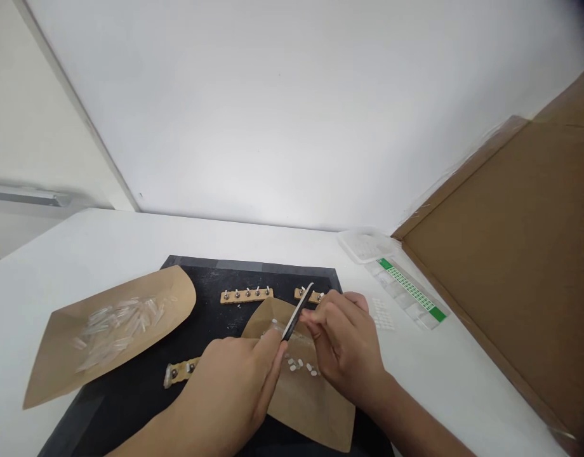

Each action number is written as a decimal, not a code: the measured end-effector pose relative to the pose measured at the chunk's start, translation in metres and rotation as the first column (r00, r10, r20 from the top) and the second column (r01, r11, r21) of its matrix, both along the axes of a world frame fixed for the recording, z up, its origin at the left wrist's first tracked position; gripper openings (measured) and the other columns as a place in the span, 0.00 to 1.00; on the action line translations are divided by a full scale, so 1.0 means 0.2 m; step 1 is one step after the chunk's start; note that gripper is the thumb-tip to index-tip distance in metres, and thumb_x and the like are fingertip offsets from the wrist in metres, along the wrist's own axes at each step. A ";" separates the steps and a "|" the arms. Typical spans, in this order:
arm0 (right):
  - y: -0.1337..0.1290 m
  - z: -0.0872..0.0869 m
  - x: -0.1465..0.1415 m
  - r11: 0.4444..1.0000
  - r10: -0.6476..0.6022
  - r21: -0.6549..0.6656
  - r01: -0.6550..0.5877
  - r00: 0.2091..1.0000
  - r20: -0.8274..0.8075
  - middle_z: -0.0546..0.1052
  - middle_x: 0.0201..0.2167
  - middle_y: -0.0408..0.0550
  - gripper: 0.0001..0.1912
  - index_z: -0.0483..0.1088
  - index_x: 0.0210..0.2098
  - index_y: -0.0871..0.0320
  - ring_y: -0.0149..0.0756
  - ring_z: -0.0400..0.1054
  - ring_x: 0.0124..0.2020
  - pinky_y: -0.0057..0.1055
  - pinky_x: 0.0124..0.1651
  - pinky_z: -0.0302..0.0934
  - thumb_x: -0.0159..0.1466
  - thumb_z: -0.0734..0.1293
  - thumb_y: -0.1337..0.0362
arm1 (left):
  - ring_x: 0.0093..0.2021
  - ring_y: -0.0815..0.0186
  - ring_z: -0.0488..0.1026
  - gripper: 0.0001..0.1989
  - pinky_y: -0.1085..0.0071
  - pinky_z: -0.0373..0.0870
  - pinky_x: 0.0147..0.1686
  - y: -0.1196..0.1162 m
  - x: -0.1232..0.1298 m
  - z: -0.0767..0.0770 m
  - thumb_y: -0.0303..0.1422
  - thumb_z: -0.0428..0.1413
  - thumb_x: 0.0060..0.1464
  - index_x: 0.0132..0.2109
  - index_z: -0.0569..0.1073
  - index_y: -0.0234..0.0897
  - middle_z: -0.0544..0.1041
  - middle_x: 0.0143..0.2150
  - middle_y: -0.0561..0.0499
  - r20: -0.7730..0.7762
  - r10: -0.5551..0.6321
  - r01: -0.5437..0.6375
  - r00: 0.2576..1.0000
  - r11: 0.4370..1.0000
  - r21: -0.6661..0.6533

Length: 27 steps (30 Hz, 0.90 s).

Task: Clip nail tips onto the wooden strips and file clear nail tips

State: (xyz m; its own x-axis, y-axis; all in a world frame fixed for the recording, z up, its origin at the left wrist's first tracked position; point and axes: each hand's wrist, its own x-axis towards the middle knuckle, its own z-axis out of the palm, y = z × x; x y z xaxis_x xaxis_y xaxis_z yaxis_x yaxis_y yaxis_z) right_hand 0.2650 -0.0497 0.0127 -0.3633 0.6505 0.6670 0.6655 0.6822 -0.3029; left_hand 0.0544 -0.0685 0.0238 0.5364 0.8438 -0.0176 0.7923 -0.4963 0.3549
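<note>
Left hand: here it is, the left hand [237, 374] closed firmly around the lower end of a slim dark file [298, 313].
Right hand: in tight, the right hand [346, 339] has fingers curled and tips drawn together right beside the file; whether they pinch anything, I cannot tell.
File: tilted up between both hands, above the brown paper [315, 412] and its loose white pieces [300, 363].
Left side: clear slivers [115, 327] heaped on another brown sheet [54, 365].
Behind: a studded strip [242, 298] on the black mat [209, 279].
</note>
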 end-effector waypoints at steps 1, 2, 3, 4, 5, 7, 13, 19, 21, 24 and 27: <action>0.00 0.00 0.00 1.000 0.028 0.001 -0.028 1.000 -0.001 0.64 0.25 0.39 0.14 0.61 0.31 0.56 0.33 0.58 0.28 0.38 0.41 0.49 0.72 0.64 0.76 | 0.23 0.54 0.80 0.17 0.68 0.58 0.23 0.00 0.00 0.00 0.32 0.39 0.74 0.39 0.69 0.41 0.81 0.27 0.49 0.009 -0.004 0.004 1.000 1.000 0.008; 0.00 0.00 0.00 0.998 0.059 -0.009 -0.059 0.998 -0.001 0.63 0.25 0.39 0.15 0.60 0.31 0.55 0.33 0.58 0.28 0.38 0.41 0.49 0.72 0.64 0.76 | 0.23 0.55 0.79 0.17 0.68 0.56 0.23 0.00 0.00 0.00 0.32 0.39 0.74 0.39 0.69 0.41 0.81 0.26 0.49 0.017 -0.009 0.009 1.000 1.000 0.012; 0.00 0.00 0.00 0.997 0.078 -0.006 -0.078 0.997 -0.001 0.63 0.25 0.39 0.14 0.60 0.31 0.55 0.33 0.58 0.28 0.38 0.40 0.49 0.72 0.64 0.76 | 0.22 0.55 0.79 0.17 0.69 0.55 0.23 0.00 -0.01 0.00 0.32 0.39 0.74 0.39 0.69 0.41 0.81 0.26 0.50 0.026 -0.014 0.014 1.000 1.000 0.015; 0.00 -0.01 0.00 0.997 0.072 -0.005 -0.072 0.997 0.003 0.63 0.25 0.39 0.14 0.61 0.32 0.55 0.33 0.58 0.27 0.38 0.40 0.49 0.72 0.64 0.75 | 0.22 0.56 0.79 0.17 0.69 0.54 0.23 0.00 -0.01 0.00 0.32 0.39 0.74 0.39 0.69 0.41 0.81 0.26 0.50 0.038 -0.016 0.016 0.999 1.000 0.017; 0.00 -0.01 0.00 0.999 0.038 -0.003 -0.038 0.999 0.000 0.64 0.25 0.39 0.14 0.61 0.32 0.55 0.33 0.59 0.28 0.38 0.40 0.48 0.72 0.64 0.75 | 0.22 0.56 0.79 0.17 0.69 0.53 0.23 0.00 -0.01 0.01 0.32 0.39 0.74 0.38 0.69 0.41 0.80 0.26 0.50 0.051 -0.014 0.013 0.999 1.000 0.017; 0.00 -0.01 0.00 1.000 -0.007 0.005 0.007 1.000 -0.006 0.64 0.25 0.39 0.14 0.61 0.31 0.55 0.33 0.59 0.27 0.39 0.41 0.49 0.72 0.64 0.75 | 0.22 0.57 0.78 0.18 0.69 0.52 0.23 0.00 -0.01 0.01 0.33 0.38 0.75 0.38 0.69 0.41 0.80 0.26 0.50 0.068 -0.003 0.002 0.998 1.000 0.013; 0.01 -0.01 0.01 1.000 0.029 -0.008 -0.030 0.998 -0.053 0.66 0.26 0.40 0.13 0.62 0.32 0.55 0.34 0.61 0.28 0.39 0.41 0.50 0.71 0.65 0.75 | 0.20 0.57 0.77 0.18 0.69 0.49 0.22 0.00 -0.01 0.01 0.32 0.38 0.74 0.39 0.69 0.41 0.79 0.24 0.51 0.075 -0.015 0.013 0.997 1.000 0.027; 0.01 0.00 0.00 0.996 0.083 -0.016 -0.084 0.995 -0.048 0.66 0.25 0.39 0.13 0.63 0.32 0.55 0.34 0.61 0.27 0.39 0.41 0.50 0.71 0.65 0.75 | 0.20 0.55 0.78 0.17 0.68 0.50 0.22 0.00 -0.01 0.00 0.32 0.38 0.74 0.42 0.70 0.41 0.79 0.25 0.51 0.074 -0.020 0.016 0.997 0.999 0.052; 0.01 0.00 -0.01 0.999 0.041 -0.002 -0.041 0.997 -0.060 0.66 0.25 0.39 0.13 0.64 0.32 0.55 0.34 0.61 0.27 0.38 0.41 0.50 0.71 0.65 0.75 | 0.21 0.55 0.78 0.17 0.68 0.51 0.22 0.00 -0.01 0.00 0.32 0.38 0.74 0.42 0.70 0.41 0.80 0.25 0.51 0.069 -0.005 0.002 0.998 0.999 0.043; 0.01 0.01 -0.01 0.999 0.044 -0.008 -0.045 0.998 -0.049 0.67 0.25 0.39 0.12 0.65 0.33 0.55 0.34 0.62 0.28 0.39 0.41 0.50 0.72 0.65 0.75 | 0.22 0.56 0.78 0.18 0.68 0.53 0.23 0.01 0.00 0.01 0.32 0.38 0.74 0.40 0.70 0.41 0.80 0.25 0.51 0.053 0.002 -0.003 0.999 1.000 0.015; 0.01 0.02 -0.01 0.997 0.078 -0.019 -0.079 0.996 -0.040 0.67 0.25 0.40 0.11 0.66 0.33 0.56 0.34 0.61 0.28 0.39 0.41 0.50 0.72 0.65 0.75 | 0.22 0.55 0.79 0.17 0.69 0.56 0.22 0.01 0.00 0.02 0.31 0.38 0.74 0.41 0.70 0.41 0.81 0.26 0.50 0.005 -0.020 0.020 1.000 1.000 -0.023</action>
State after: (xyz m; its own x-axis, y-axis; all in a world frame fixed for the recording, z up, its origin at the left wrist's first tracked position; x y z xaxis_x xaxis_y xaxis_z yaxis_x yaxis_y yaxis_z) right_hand 0.2628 -0.0469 0.0158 -0.3877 0.6346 0.6686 0.5972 0.7254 -0.3422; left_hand 0.0544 -0.0672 0.0278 0.5534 0.8322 -0.0346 0.7804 -0.5036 0.3705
